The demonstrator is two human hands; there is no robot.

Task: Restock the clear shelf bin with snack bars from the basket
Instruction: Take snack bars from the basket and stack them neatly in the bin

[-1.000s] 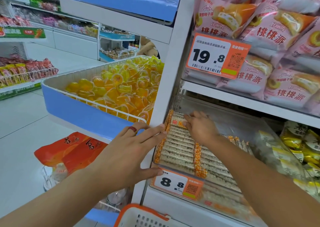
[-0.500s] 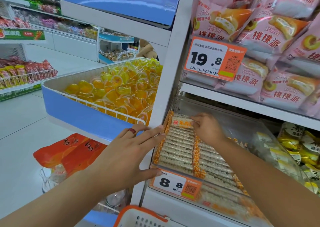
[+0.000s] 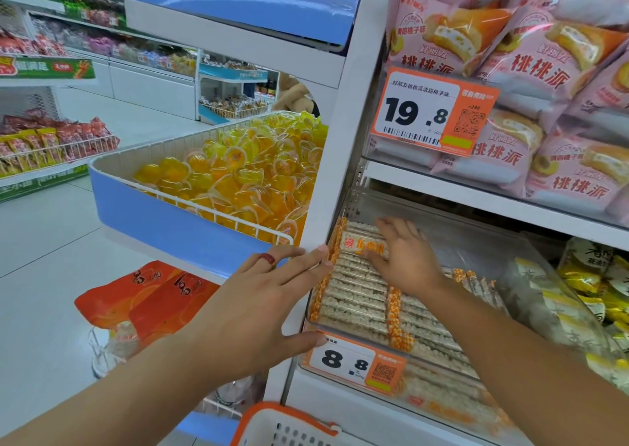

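Fingers of right hand (image 3: 405, 258) lie flat, spread, on snack bar (image 3: 360, 246) in clear bin (image 3: 531, 275).

Yellow jelly cups (image 3: 238, 173) fill a blue bin (image 3: 163, 221) at nine o'clock; pink cake bags (image 3: 551, 81) at one o'clock

A single head-worn camera is looking forward and down, close to the clear shelf bin (image 3: 544, 313), facing slightly right of it. The basket (image 3: 272, 427) rim is showing below the bin, the aisle floor (image 3: 51, 258) stretching away left of it.
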